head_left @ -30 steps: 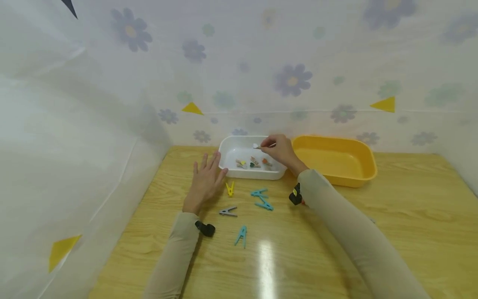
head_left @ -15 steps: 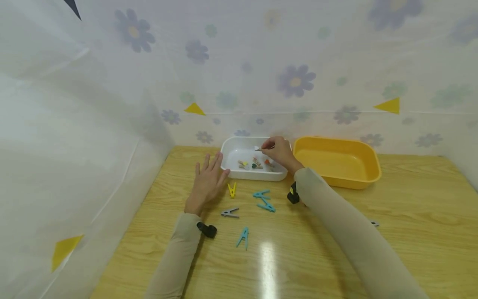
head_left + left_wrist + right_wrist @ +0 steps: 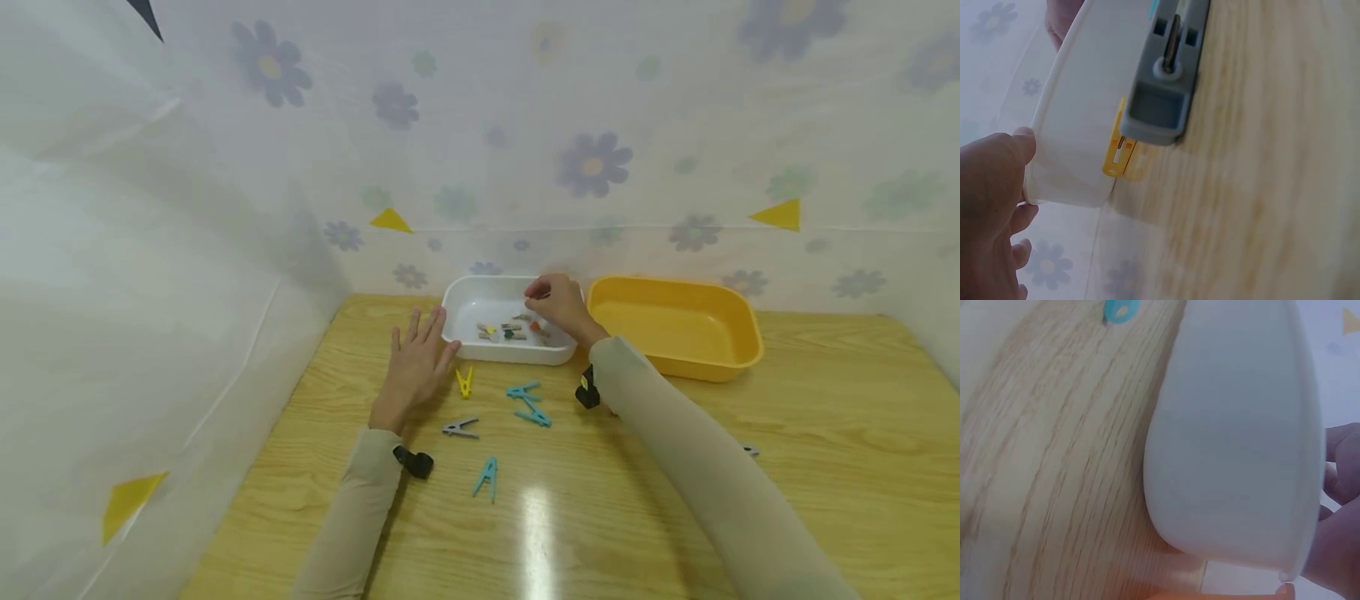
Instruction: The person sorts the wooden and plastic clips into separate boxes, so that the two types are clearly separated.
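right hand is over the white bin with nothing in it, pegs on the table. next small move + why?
Probably draw the right hand back to the nearest teal clothespin. It hovers over the white bin with no peg visible in its fingers; small clips lie inside, and larger pegs lie on the table. The left hand rests flat beside the bin.

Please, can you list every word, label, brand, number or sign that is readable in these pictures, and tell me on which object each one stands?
There is no readable text in any view.
White tray: plain, no label.
Yellow tray: plain, no label.
Clothes pegs on the table, such as the grey peg: no marks to read.
Small clips inside the white tray: too small to tell.
Wall sheet: only printed flowers and yellow triangles, no letters or numbers.
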`<state>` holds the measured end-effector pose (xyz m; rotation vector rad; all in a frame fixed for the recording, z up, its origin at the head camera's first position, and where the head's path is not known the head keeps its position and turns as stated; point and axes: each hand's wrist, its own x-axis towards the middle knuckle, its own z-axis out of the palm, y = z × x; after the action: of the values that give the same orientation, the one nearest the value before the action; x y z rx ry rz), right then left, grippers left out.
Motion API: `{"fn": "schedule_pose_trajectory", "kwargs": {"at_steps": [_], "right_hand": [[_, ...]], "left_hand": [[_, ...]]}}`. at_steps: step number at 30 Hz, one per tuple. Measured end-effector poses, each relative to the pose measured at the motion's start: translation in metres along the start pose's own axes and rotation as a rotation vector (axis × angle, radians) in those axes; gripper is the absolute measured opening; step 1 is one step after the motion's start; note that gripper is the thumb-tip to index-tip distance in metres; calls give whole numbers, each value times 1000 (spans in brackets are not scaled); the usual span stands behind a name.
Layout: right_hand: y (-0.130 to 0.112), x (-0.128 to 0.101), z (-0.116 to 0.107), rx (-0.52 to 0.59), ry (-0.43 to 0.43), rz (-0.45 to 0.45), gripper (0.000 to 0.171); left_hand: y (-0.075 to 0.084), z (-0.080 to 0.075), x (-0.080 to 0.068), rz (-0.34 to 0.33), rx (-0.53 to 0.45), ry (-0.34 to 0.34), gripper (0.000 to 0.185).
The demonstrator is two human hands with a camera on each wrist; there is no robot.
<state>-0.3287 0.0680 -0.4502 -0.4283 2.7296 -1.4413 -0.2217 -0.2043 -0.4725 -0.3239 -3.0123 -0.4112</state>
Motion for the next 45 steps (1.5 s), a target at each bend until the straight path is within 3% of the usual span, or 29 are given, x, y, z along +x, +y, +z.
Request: {"fn": "schedule_pose_trajectory", "kwargs": {"at_steps": [10,22,35,45], "right_hand": [[-16,-20,-11,70,28,-141,19],[-24,-87,-47,135,100,-181,30],[-12,-148,-90,85,200,-197,44],[14,-174,-116,-47,212,-214,57]], "left_hand": [[-10,-2,-3,-19,-8,-6,73],[-11,-8,3,16,-40,-17,72],[-19,-8,4,27,-56,-7,72],[-18,-15,-6,36,-76,0,71]]}}
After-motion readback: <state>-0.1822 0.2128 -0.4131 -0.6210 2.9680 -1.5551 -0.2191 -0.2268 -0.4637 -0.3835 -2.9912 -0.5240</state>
